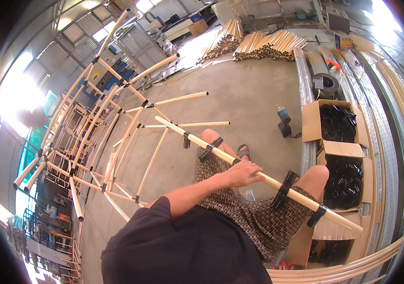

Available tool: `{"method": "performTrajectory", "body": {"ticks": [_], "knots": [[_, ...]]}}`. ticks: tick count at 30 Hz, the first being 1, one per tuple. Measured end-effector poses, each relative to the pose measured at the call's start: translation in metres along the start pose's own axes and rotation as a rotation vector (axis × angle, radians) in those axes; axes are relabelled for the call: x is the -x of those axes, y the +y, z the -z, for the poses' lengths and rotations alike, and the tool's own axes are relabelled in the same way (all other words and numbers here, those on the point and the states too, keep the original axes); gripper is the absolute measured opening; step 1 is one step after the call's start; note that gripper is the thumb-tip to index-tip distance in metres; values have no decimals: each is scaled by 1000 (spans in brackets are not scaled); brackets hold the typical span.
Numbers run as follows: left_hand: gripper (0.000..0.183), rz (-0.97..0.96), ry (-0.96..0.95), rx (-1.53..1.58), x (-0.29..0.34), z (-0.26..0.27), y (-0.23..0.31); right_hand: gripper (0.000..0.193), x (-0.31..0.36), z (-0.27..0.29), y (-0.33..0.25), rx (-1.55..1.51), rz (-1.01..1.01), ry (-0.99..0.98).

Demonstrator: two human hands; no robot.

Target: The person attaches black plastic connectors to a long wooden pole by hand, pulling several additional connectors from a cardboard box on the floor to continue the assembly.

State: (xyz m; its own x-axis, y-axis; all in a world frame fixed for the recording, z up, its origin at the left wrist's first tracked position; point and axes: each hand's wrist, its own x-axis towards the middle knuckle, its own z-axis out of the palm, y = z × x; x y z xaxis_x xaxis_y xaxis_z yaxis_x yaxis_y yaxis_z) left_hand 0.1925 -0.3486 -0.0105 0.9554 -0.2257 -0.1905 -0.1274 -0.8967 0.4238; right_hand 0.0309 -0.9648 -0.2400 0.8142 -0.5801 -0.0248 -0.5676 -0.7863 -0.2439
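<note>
My left hand is closed around a long cream-coloured pipe, near its middle. The pipe slants across my lap from upper left to lower right. Several black fittings sit along it: one near the far end, one over my left knee, a large one right of my hand, and one toward the near right end. My right hand does not show.
To the left stands a tall frame of cream pipes with black joints. A cordless drill is on the floor ahead. At right, open cardboard boxes hold black fittings. Beyond lie stacked pipes.
</note>
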Motion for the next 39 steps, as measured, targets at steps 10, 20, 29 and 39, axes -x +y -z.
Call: {"method": "performTrajectory", "body": {"ticks": [10,20,29,39], "knots": [[35,-39,41,79,-17,-4,-2,35,39,-6,91,98,-163,-89],[42,-33,-49,74,-31,-7,4,36,86,-16,151,-251,-905,-354],[41,-136,-54,74,-37,-8,1,13,173,12,121,-955,-1059,49],[33,-255,42,42,-39,-10,-3,19,124,154,-25,-1190,-507,135]]}}
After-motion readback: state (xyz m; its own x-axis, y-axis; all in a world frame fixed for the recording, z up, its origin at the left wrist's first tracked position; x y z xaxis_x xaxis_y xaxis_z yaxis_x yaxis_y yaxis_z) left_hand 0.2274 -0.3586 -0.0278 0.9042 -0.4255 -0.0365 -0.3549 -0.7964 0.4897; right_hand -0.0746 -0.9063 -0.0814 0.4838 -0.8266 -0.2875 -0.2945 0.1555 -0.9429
